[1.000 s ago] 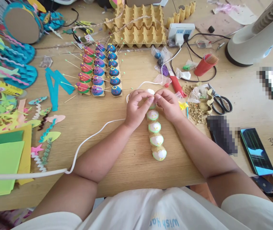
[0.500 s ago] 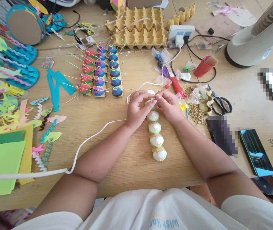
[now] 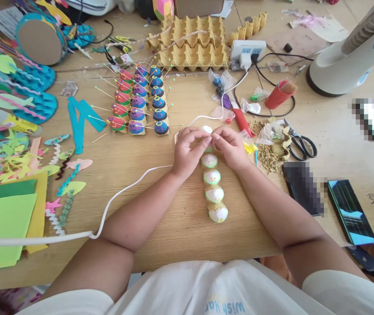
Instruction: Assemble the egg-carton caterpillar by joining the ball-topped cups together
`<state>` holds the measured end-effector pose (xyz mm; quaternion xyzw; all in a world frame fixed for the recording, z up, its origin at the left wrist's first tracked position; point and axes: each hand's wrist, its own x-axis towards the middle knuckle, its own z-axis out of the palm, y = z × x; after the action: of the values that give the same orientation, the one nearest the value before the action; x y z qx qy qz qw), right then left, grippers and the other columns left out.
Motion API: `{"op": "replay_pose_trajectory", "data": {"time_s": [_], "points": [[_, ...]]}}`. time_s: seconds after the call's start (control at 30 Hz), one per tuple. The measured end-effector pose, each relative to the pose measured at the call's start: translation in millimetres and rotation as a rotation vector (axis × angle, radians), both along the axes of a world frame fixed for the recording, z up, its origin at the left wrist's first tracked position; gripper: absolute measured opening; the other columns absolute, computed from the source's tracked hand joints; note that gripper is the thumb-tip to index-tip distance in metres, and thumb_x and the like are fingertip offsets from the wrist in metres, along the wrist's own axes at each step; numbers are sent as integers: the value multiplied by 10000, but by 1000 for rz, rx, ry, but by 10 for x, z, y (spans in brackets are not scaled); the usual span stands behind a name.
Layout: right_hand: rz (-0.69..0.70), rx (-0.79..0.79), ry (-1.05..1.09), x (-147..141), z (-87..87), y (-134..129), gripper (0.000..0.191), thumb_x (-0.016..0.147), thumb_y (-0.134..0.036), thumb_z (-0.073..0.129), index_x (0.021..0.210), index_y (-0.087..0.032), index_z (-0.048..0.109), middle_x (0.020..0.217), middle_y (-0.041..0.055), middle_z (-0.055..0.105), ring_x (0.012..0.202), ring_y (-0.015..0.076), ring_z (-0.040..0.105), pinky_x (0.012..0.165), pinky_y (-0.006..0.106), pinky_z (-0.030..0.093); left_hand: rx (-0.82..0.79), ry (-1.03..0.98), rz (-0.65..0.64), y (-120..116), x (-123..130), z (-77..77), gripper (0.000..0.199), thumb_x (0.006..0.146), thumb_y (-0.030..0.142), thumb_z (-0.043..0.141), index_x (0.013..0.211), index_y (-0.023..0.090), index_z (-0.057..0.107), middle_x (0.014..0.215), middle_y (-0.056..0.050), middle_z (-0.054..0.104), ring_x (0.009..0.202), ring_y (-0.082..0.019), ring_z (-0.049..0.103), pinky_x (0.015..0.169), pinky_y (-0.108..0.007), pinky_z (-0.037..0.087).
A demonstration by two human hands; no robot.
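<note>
My left hand (image 3: 190, 151) and my right hand (image 3: 229, 146) meet fingertip to fingertip over the far end of an egg-carton strip (image 3: 215, 195). Both are pinched closed; whatever lies between the fingertips is too small to make out. The strip runs towards me, its cups topped with white clay, edged in light green and dotted with yellow. My fingers partly cover its farthest cups. To the left stand three rows of painted cups, red (image 3: 120, 110), purple (image 3: 137, 114) and dark blue (image 3: 159, 103), with thin pin-like sticks poking out.
Behind are yellow egg trays (image 3: 193, 57) and a power strip (image 3: 247, 47). Scissors (image 3: 301, 145), a red cup of sticks (image 3: 280, 95) and a phone (image 3: 351, 212) lie right. A white cable (image 3: 117, 190) crosses near my left arm. Paper cutouts (image 3: 12, 162) cover the left.
The camera view has shifted slightly, so the background objects sit a little differently. My hands stay pinched together over the strip, with only a slight movement of the fingers.
</note>
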<state>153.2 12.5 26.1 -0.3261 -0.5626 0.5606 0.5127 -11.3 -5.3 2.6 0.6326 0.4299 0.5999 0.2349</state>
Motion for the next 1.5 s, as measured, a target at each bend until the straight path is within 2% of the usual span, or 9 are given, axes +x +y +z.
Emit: {"op": "replay_pose_trajectory", "data": {"time_s": [0.3, 0.47, 0.63, 0.93, 1.3, 1.4, 1.5], "points": [[-59, 1, -56, 17, -26, 18, 594, 849, -772, 851, 727, -212, 693, 680, -44, 619, 592, 91, 416, 689, 287, 457, -34, -40, -29, 7, -25, 2, 388, 1091, 635, 662, 1049, 282, 819, 1060, -27, 814, 1087, -201, 759, 1058, -386, 572], [-107, -13, -30, 13, -47, 24, 580, 850, -761, 856, 727, -220, 687, 689, -40, 607, 610, 100, 424, 676, 288, 442, 22, 17, 50, -13, -26, 14, 372, 1083, 627, 677, 1001, 278, 777, 1031, -28, 795, 1057, -203, 739, 1058, -402, 564], [-154, -27, -55, 1, -36, 16, 612, 836, -809, 833, 740, -226, 672, 712, -30, 620, 633, 110, 433, 661, 289, 429, -5, 109, 101, -50, -16, 39, 436, 1090, 661, 634, 1003, 274, 814, 1028, -38, 775, 1069, -212, 730, 1060, -412, 560], [-126, 20, -90, -14, 32, -13, 616, 846, -804, 829, 742, -218, 669, 705, -34, 610, 627, 102, 430, 695, 287, 481, -22, 86, 64, -41, -18, 26, 385, 1078, 611, 693, 1088, 274, 879, 1051, -46, 776, 1073, -220, 719, 1066, -416, 527], [-98, 2, -111, -7, 56, -7, 639, 813, -822, 839, 718, -214, 665, 681, -36, 598, 637, 109, 445, 685, 286, 476, -15, 125, 78, -34, -9, 24, 390, 1092, 611, 667, 1106, 280, 873, 1065, -48, 802, 1079, -218, 732, 1068, -416, 532], [-131, -7, -113, -3, 21, -9, 658, 815, -850, 813, 724, -216, 663, 694, -24, 622, 650, 118, 474, 663, 284, 456, -27, 124, 75, -33, -12, 19, 386, 1098, 607, 659, 1110, 275, 855, 1086, -51, 820, 1087, -219, 743, 1076, -417, 539], [-198, -38, -101, 2, -18, -7, 659, 804, -856, 817, 730, -223, 652, 657, -41, 585, 604, 107, 414, 618, 279, 405, -30, 89, 69, -38, -8, 21, 374, 1102, 605, 652, 1107, 276, 830, 1114, -54, 840, 1108, -222, 754, 1094, -421, 543]]}}
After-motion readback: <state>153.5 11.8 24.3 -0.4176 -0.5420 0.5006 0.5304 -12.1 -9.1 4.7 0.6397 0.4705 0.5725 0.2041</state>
